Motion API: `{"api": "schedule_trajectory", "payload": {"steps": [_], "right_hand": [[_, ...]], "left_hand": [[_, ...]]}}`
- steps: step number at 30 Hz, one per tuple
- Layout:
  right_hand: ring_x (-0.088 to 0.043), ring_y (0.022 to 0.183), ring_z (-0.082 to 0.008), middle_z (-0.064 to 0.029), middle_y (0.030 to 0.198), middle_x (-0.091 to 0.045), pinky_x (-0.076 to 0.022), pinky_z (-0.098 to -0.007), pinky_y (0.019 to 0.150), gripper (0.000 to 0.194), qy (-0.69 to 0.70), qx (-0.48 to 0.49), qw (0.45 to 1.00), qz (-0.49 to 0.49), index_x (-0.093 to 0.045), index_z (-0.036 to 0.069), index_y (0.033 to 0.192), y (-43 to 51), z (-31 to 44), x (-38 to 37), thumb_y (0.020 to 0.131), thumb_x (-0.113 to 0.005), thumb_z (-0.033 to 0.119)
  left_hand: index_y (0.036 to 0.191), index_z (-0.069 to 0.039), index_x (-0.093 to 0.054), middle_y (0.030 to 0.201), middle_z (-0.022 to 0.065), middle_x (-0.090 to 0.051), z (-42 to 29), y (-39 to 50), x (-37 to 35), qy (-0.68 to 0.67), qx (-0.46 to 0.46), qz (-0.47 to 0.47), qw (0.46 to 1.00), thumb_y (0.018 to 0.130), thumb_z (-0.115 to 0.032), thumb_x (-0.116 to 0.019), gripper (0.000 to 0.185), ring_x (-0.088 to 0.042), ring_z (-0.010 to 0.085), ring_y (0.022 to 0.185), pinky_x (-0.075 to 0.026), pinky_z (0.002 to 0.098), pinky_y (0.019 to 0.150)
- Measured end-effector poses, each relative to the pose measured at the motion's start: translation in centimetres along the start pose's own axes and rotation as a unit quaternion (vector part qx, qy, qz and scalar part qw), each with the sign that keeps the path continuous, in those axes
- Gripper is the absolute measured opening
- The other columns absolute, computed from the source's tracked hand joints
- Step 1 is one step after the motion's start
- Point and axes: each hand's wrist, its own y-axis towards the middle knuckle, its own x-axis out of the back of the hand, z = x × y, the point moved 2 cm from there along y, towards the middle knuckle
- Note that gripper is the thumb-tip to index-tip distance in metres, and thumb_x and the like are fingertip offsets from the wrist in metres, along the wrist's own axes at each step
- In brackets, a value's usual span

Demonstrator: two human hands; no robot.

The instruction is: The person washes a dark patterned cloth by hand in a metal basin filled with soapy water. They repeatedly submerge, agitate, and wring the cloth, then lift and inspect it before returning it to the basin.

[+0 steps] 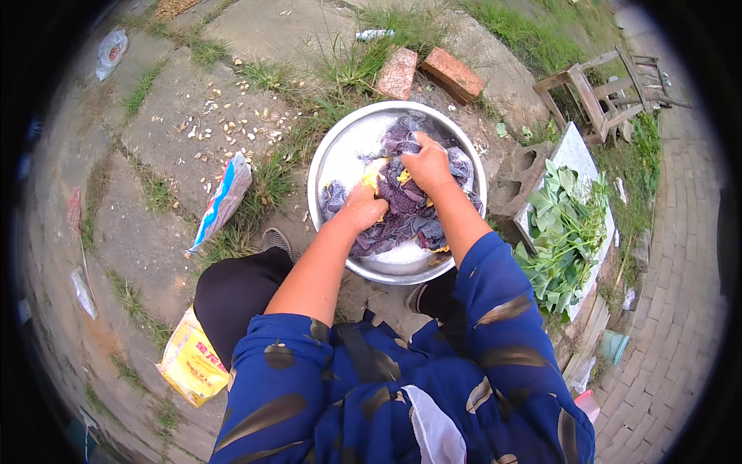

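A round metal basin [320, 142] rests on the ground between my feet. Inside it lies a bunched, wet, dark purple-grey patterned cloth [406, 200] with yellow parts, and white suds cling to it and to the basin's bottom. My left hand [364, 207] grips the cloth at its left side, the fingertips hidden in the folds. Higher up and to the right, my right hand [430, 165] is closed on another part of the same cloth, with suds on the fingers.
Two bricks [397, 74] lie beyond the basin. At right are a hollow block [519, 174], a board [571, 152] bearing leafy greens [559, 232], and a wooden stool [591, 95]. Plastic packets [223, 200], a yellow bag [194, 359] and scattered shells [232, 122] lie left.
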Motion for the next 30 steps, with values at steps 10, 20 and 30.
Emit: {"api": "schedule_trajectory", "payload": {"steps": [10,20,30], "right_hand": [[-0.055,0.107,-0.0246,-0.0067,0.113,-0.060,-0.0397,-0.0391,0.090,0.021,-0.025,0.246,0.962,0.116,-0.068,0.011,0.095,-11.3,2.0,1.5,0.075,-0.067,0.017],[-0.047,0.116,-0.0344,-0.0129,0.125,-0.052,-0.0324,-0.0505,0.100,0.046,-0.038,0.139,0.982,-0.123,-0.058,0.017,0.117,-8.0,-1.8,-5.0,0.073,-0.065,0.030],[-0.064,0.091,-0.0368,-0.0180,0.095,-0.067,-0.0510,-0.0453,0.082,0.031,-0.166,-0.025,0.972,0.164,-0.063,0.008,0.110,3.0,-4.9,-7.2,0.081,-0.058,0.021]], "left_hand": [[0.130,-0.011,-0.051,0.130,0.0187,-0.050,-1.9,1.8,0.5,0.253,-0.077,-0.151,0.953,0.095,-0.041,-0.046,0.046,-0.041,0.0360,0.126,-0.032,0.0460,0.105],[0.131,0.000,-0.048,0.133,0.0244,-0.045,2.5,-0.6,-3.6,0.269,-0.081,-0.149,0.948,0.083,-0.026,-0.059,0.055,-0.038,0.0395,0.127,-0.026,0.0484,0.110],[0.112,-0.004,-0.064,0.108,0.0272,-0.062,4.8,11.0,-1.4,0.228,0.110,0.011,0.967,0.093,-0.033,-0.044,0.041,-0.058,0.0411,0.106,-0.045,0.0473,0.091]]}}
